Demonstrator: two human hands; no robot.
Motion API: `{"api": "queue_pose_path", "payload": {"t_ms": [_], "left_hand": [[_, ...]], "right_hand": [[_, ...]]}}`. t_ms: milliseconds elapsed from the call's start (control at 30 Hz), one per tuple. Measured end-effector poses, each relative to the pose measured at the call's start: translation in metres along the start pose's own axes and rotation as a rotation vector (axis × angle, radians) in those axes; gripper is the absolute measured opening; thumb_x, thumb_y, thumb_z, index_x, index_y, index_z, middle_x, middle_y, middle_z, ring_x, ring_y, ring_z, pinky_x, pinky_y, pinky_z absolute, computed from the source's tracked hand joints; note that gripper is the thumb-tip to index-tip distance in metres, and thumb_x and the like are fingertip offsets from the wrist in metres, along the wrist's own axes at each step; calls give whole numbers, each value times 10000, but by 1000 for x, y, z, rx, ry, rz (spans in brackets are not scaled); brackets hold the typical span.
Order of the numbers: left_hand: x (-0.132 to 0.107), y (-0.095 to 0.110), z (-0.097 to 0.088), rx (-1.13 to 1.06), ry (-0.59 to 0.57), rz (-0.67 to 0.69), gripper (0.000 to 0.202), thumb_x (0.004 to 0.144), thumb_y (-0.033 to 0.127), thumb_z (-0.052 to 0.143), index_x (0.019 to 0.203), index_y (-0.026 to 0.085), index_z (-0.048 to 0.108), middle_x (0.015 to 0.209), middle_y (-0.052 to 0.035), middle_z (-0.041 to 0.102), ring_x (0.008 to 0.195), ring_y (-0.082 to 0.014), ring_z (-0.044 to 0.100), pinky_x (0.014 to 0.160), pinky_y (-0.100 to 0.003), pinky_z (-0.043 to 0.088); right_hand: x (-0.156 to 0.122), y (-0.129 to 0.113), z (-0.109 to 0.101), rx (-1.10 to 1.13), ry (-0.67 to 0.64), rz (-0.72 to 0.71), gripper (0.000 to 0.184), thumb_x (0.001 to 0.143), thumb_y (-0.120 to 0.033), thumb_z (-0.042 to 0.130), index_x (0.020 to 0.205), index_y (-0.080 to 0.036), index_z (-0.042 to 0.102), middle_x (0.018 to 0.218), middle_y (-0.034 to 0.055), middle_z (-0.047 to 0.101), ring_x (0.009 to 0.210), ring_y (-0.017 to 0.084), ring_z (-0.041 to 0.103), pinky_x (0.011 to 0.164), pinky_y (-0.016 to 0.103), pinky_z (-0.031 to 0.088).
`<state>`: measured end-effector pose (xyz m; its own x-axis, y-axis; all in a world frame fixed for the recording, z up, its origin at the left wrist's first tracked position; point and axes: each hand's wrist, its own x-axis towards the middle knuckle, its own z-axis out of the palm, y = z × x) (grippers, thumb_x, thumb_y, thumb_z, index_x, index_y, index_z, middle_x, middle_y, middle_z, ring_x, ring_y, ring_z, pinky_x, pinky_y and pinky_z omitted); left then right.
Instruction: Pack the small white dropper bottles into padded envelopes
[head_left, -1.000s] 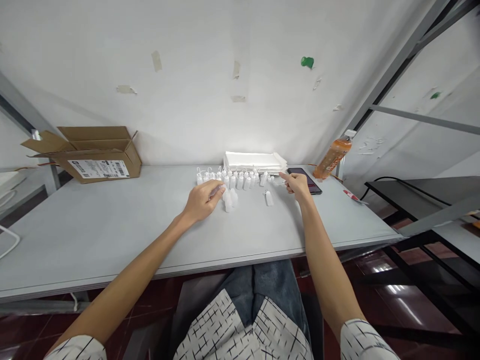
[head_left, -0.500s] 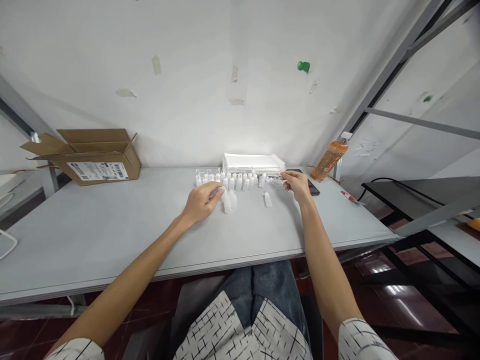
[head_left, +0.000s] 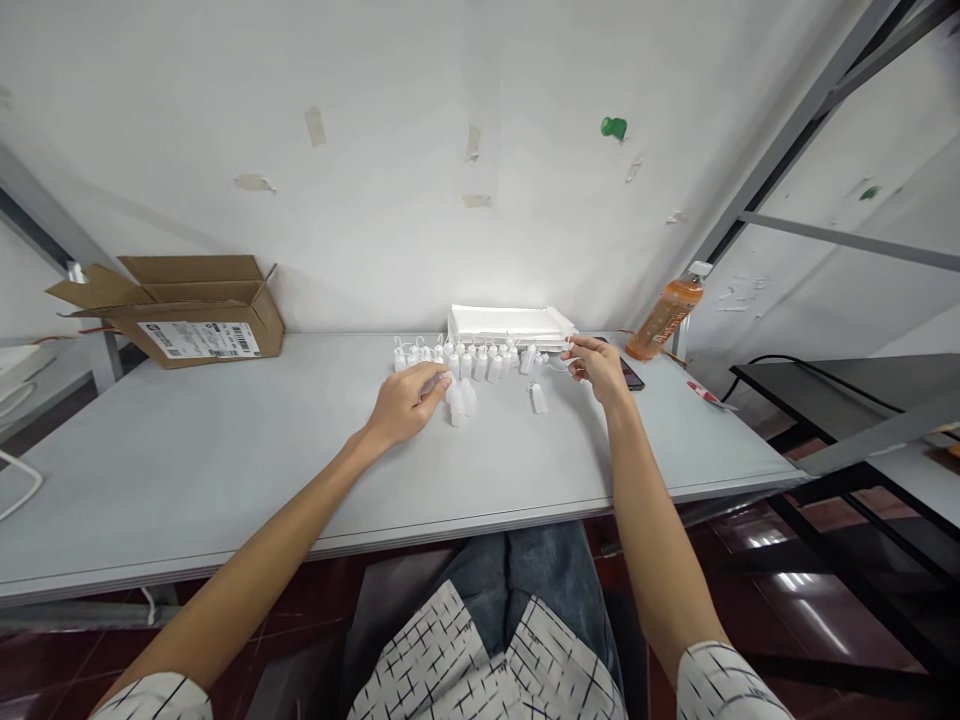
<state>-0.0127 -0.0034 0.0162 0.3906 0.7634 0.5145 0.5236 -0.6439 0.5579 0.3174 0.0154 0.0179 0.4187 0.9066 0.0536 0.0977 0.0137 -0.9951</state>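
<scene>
- The grey tabletop is stretching wide around the work, its front edge passing well below both hands and its surface running far left of the left hand toward an open cardboard box.
- The right hand is working near the back right, just beside a dark phone, with a tilted orange drink bottle leaning beyond it.
- Compared with the previous frame, the right hand is sitting slightly further right and covering more of the phone, while the left hand is barely shifting.
- The right thumb and fingers are pinching together on a thin white loop.
- The left fingers are curving over the small white plastic bottles; whether they are clamped on one, I cannot tell.
- The smooth, round-shouldered, narrow-tipped bottles are standing in a tight row before a stack of white sheets, with a few sitting loose in front.
</scene>
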Motion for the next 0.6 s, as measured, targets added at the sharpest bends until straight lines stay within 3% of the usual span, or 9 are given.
{"api": "queue_pose_path", "payload": {"t_ms": [167, 300, 400, 500, 600], "left_hand": [[0, 0, 0, -6, -8, -8, 325, 940, 420, 434, 962, 184, 657, 894, -38, 694, 711, -159, 574, 603, -253, 434], [1, 0, 0, 1, -8, -3, 324, 941, 416, 435, 962, 182, 658, 893, -37, 695, 703, -156, 571, 601, -254, 429], [0, 0, 0, 6, -4, 3, 316, 943, 406, 435, 963, 183, 657, 884, -32, 691, 693, -150, 560, 606, -254, 425], [0, -1, 0, 6, -3, 8, 311, 947, 402, 435, 954, 183, 656, 862, -28, 683, 692, -149, 557, 601, -252, 418], [0, -2, 0, 7, 2, 18, 306, 948, 400, 437, 953, 183, 654, 847, -24, 678, 692, -148, 559, 600, -250, 415]], "right_hand": [[3, 10, 0, -320, 94, -6, 117, 748, -169, 577, 801, -109, 662, 723, 86, 722, 392, 98, 559, 376, 202, 359], [7, 16, -2, -447, 142, -57, 181, 804, -231, 542, 804, -134, 695, 843, 96, 753, 482, 141, 654, 439, 214, 411], [8, 16, -3, -612, 224, -129, 222, 831, -281, 543, 866, -168, 732, 741, 69, 739, 660, 207, 715, 633, 273, 500], [9, 16, -4, -753, 282, -159, 216, 822, -285, 570, 882, -191, 755, 594, 50, 688, 840, 261, 717, 815, 347, 498], [11, 20, -5, -729, 263, -128, 190, 798, -257, 583, 857, -183, 747, 614, 41, 692, 733, 236, 715, 795, 351, 510]]}}
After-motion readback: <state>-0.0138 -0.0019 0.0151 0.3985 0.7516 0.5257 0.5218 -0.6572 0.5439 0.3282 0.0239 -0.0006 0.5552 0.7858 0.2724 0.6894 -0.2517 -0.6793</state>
